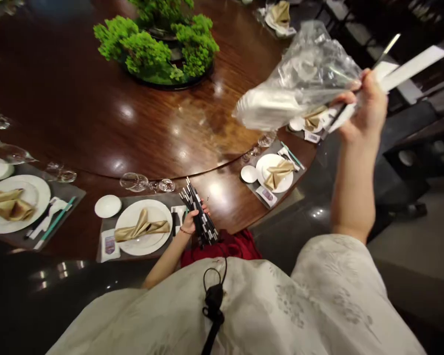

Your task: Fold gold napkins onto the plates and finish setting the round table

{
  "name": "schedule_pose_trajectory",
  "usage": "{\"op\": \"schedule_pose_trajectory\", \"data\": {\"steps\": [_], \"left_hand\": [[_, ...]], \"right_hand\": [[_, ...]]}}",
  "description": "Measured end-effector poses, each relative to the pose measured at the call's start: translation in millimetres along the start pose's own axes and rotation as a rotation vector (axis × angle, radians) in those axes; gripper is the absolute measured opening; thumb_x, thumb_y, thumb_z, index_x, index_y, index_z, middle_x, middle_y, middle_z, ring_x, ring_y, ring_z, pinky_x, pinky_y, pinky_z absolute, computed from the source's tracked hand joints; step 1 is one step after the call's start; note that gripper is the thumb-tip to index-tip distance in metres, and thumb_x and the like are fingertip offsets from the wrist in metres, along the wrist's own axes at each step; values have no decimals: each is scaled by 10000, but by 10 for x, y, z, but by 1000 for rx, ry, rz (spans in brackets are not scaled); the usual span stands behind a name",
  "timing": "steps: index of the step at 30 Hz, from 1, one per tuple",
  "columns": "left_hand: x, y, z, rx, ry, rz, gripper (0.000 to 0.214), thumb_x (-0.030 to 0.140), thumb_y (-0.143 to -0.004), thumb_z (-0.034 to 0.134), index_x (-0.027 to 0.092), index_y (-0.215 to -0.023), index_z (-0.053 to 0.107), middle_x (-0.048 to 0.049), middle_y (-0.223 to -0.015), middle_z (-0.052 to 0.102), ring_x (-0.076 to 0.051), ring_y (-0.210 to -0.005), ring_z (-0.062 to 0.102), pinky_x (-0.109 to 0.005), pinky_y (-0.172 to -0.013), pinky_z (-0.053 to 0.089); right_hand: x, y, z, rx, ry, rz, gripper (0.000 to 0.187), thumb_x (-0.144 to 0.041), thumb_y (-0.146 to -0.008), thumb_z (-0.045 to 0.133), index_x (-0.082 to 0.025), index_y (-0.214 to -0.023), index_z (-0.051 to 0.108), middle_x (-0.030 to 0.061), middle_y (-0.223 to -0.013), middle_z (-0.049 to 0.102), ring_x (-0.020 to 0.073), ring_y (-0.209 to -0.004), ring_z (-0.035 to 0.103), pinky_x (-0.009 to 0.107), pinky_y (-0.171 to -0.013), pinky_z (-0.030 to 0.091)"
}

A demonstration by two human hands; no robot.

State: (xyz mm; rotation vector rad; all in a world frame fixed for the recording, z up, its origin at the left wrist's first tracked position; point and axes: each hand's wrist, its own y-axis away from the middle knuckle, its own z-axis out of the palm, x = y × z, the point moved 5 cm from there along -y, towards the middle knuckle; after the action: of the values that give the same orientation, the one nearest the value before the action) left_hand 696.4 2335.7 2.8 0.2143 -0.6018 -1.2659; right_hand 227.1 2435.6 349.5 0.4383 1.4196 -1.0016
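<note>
My left hand (192,220) is closed round a bundle of black chopsticks (200,212) with silvery ends, low in front of me at the table's edge. To its left lies a place setting: a white plate (163,209) with a folded gold napkin (142,228). Raised at the right, my right hand (368,106) grips a clear plastic bag (303,74) with something white bunched in it. White paper strips (416,66) and a dark, thin stick with a shiny tip (388,49), perhaps a chopstick, also stick out of this hand.
A round wooden table (66,98) carries a green plant centrepiece (155,54). Around the rim are more settings, with a small white dish (249,173), glasses (133,182) and a wrapped packet (266,195). A red cloth (240,246) hangs just before me.
</note>
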Motion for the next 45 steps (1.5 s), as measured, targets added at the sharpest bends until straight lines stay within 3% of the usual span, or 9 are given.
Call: {"op": "schedule_pose_trajectory", "data": {"steps": [4,6,9,14,18,22,28,38,45], "left_hand": [[-433,38,146,0,-41,-89,567,198,-569,803,215,-1101,608,35,-809,547,-121,-722,571,-379,-890,551],[-726,21,284,5,-87,-124,497,203,-613,776,211,-1079,602,28,-824,548,-121,-739,575,-380,-902,544],[-1295,-58,565,-33,-130,-209,489,195,-629,770,210,-1086,596,27,-830,543,-118,-750,576,-371,-902,538],[-2616,-207,1112,-152,-151,-379,570,156,-588,826,225,-1106,599,44,-809,546,-98,-712,568,-314,-846,550],[-3939,-255,1575,-263,-153,-524,567,196,-623,850,260,-1129,603,46,-822,575,-92,-729,604,-255,-796,558],[-5254,-279,2032,-367,-307,-677,507,304,-685,836,378,-1143,630,44,-827,609,-109,-710,630,-272,-787,591],[-6997,-576,2729,-460,-555,-849,448,385,-704,803,515,-1114,676,42,-801,649,-176,-683,649,-357,-727,624],[-9969,-1423,4178,-461,-559,-1135,561,218,-572,896,231,-1068,634,38,-828,603,-104,-721,643,-259,-756,599],[-12239,-1458,5316,-589,-667,-1279,451,231,-674,807,189,-1082,618,26,-833,615,-96,-705,629,-296,-805,580]], "right_hand": [[-289,1907,-788,300,-31,258,118,-315,-842,671,-310,-766,762,-51,-698,680,-60,-424,469,152,-614,519],[-160,2922,-1087,467,46,320,60,-327,-751,789,-284,-737,748,-12,-635,645,13,-400,474,211,-528,546],[228,4374,-1537,719,109,420,265,-429,-646,863,-226,-750,728,-16,-526,568,71,-405,464,260,-489,539],[479,6593,-2444,1325,143,537,394,-501,-557,830,-199,-704,624,-72,-488,524,74,-405,448,247,-452,486],[201,7774,-3165,1628,63,441,296,-444,-597,807,-256,-639,583,-55,-524,562,79,-396,421,261,-458,498],[-139,8269,-3898,1742,-62,375,324,-471,-568,844,-243,-631,624,-46,-539,576,87,-419,444,271,-469,505],[-460,8412,-5254,1850,-190,200,466,-548,-511,894,-179,-707,689,-65,-539,545,53,-422,431,257,-520,542],[-807,8721,-7510,2079,-315,-43,445,-435,-563,912,-185,-798,627,-90,-567,547,27,-389,421,243,-563,610],[-1491,9136,-9005,2202,-276,-210,459,-408,-562,920,-178,-844,640,-91,-630,581,3,-407,419,210,-576,596]]}}
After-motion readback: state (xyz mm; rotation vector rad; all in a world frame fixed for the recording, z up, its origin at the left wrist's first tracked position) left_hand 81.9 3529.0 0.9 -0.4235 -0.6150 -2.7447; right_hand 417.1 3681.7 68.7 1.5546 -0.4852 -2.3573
